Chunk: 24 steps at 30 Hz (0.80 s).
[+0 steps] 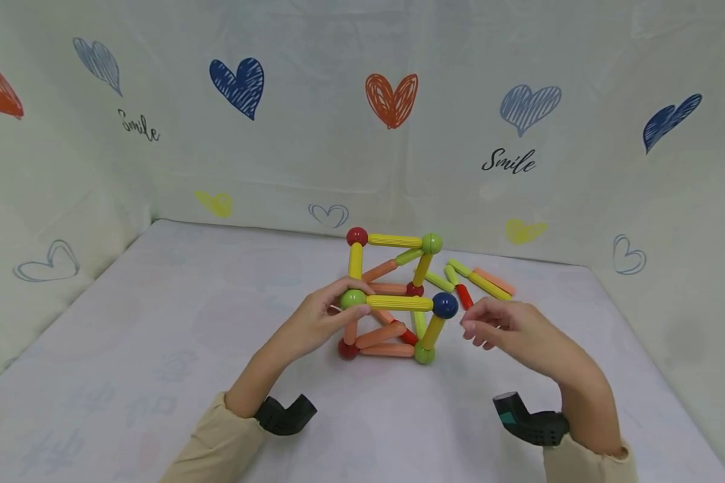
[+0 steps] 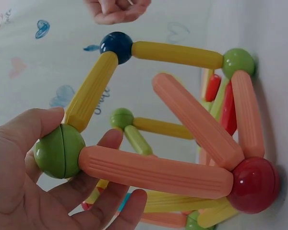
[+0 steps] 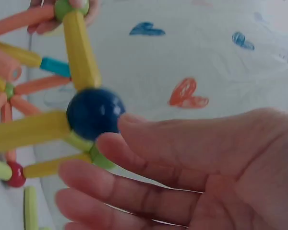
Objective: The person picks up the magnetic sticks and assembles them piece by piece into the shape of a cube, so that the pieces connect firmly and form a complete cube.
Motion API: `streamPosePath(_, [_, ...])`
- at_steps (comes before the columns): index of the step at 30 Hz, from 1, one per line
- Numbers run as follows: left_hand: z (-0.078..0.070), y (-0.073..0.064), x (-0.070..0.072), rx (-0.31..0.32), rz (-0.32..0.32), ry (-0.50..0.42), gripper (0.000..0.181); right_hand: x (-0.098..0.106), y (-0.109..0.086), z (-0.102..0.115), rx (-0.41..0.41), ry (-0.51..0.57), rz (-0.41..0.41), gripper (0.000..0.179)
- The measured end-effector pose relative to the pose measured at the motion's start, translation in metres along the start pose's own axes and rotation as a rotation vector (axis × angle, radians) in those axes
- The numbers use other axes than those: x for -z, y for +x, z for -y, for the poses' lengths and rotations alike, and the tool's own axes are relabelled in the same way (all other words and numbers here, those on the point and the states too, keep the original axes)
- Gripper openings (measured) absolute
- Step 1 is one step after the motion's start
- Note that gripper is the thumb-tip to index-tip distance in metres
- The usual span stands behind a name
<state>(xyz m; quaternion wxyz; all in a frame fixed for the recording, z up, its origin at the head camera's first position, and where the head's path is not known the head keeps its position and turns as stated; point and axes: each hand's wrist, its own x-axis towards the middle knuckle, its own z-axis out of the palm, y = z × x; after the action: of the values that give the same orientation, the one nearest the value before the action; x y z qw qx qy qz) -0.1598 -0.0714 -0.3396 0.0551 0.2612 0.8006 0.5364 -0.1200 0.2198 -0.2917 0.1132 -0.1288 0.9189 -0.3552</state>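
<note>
A frame of toy rods and balls stands on the table. My left hand holds its near upper-left corner, thumb and fingers around a green ball. From that ball a yellow rod runs right to a dark blue ball, and a salmon rod leads down to a red ball. My right hand is just right of the blue ball, slightly apart, with loosely bent fingers and nothing held. A salmon rod slants up from the red ball, its upper end free.
Several loose rods lie behind and right of the frame, among them a yellow rod and a red rod. The table has a pale cloth, and a curtain printed with hearts hangs behind it.
</note>
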Motion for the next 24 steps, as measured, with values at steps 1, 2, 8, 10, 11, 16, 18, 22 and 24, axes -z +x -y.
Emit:
streamPosePath(1, [0.0, 0.0, 0.0, 0.0, 0.002, -0.002, 0.024, 0.002, 0.003, -0.007, -0.03, 0.005, -0.039, 0.029])
streamPosePath(2, [0.0, 0.0, 0.0, 0.0, 0.004, -0.002, 0.024, 0.004, 0.006, -0.014, -0.06, 0.007, -0.08, 0.031])
streamPosePath(8, [0.001, 0.001, -0.001, 0.004, 0.011, 0.003, 0.024, -0.003, 0.034, -0.058, -0.248, 0.07, -0.253, 0.046])
streamPosePath(10, [0.001, 0.001, -0.001, 0.002, 0.012, 0.005, 0.024, -0.009, 0.044, -0.072, -0.324, 0.087, -0.305, 0.045])
streamPosePath(11, [0.001, 0.001, -0.001, 0.002, 0.012, 0.004, 0.024, -0.011, 0.048, -0.077, -0.351, 0.097, -0.316, 0.045])
streamPosePath(16, [0.002, 0.001, -0.001, 0.001, 0.008, 0.011, 0.025, -0.023, 0.061, -0.091, -0.417, 0.122, -0.327, 0.046])
streamPosePath(18, [0.002, 0.0, -0.001, 0.003, 0.004, 0.014, 0.025, -0.027, 0.063, -0.091, -0.422, 0.13, -0.312, 0.049])
streamPosePath(22, [0.003, 0.0, -0.001, 0.003, 0.0, 0.016, 0.024, -0.033, 0.068, -0.093, -0.451, 0.114, -0.303, 0.052])
streamPosePath(24, [0.003, 0.0, -0.001, 0.004, 0.0, 0.016, 0.024, -0.036, 0.071, -0.097, -0.462, 0.1, -0.305, 0.053])
